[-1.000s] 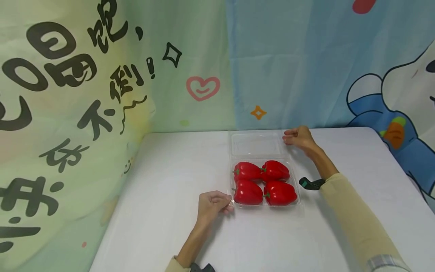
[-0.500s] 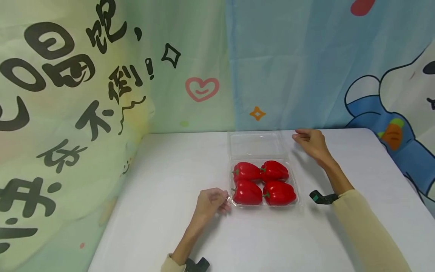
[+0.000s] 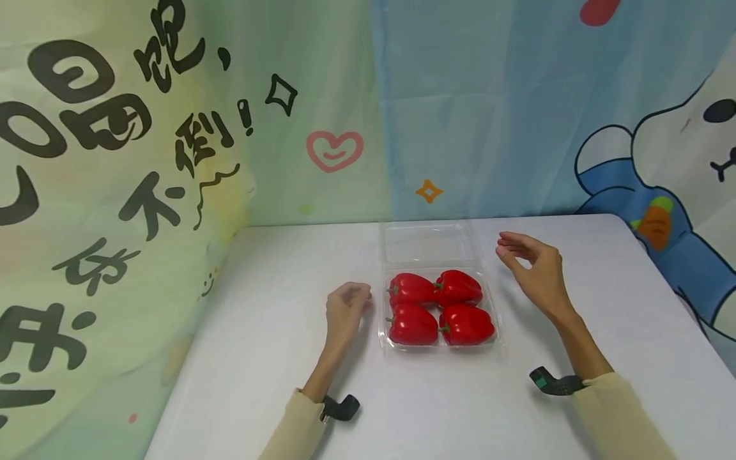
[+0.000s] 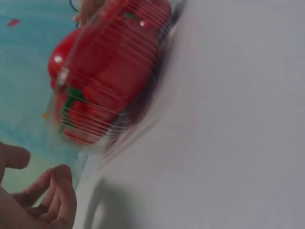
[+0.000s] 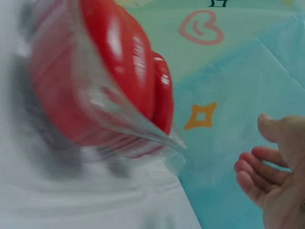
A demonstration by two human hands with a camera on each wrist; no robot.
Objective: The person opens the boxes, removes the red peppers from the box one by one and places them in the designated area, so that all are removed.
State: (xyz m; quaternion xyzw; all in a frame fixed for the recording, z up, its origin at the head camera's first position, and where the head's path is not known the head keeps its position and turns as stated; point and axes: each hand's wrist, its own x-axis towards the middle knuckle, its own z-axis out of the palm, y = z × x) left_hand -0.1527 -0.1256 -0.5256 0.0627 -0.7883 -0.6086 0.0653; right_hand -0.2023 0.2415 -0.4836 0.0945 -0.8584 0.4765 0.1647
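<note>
Several red bell peppers (image 3: 414, 324) with green stems sit in a clear plastic clamshell container (image 3: 386, 342) in the head view. Its transparent lid (image 3: 428, 245) lies folded back towards the wall. My left hand (image 3: 345, 313) hovers just left of the container, apart from it, with loosely bent fingers and nothing held. In the left wrist view, a gap shows between that hand's thumb and fingers (image 4: 64, 193). Right of the lid, my right hand (image 3: 536, 271) hangs in the air, thumb and fingers apart. The right wrist view shows the same hand (image 5: 279, 174) holding nothing, clear of the blurred container.
A white table (image 3: 276, 268) carries the container near its back half. Behind it hangs a printed green and blue curtain (image 3: 489, 115). Each wrist wears a small black camera, such as the right wrist camera (image 3: 554, 382).
My left hand has come off the container's front left corner and moved back along its side. My right hand has left the lid's right edge, shifting right and slightly nearer. The peppers stay put.
</note>
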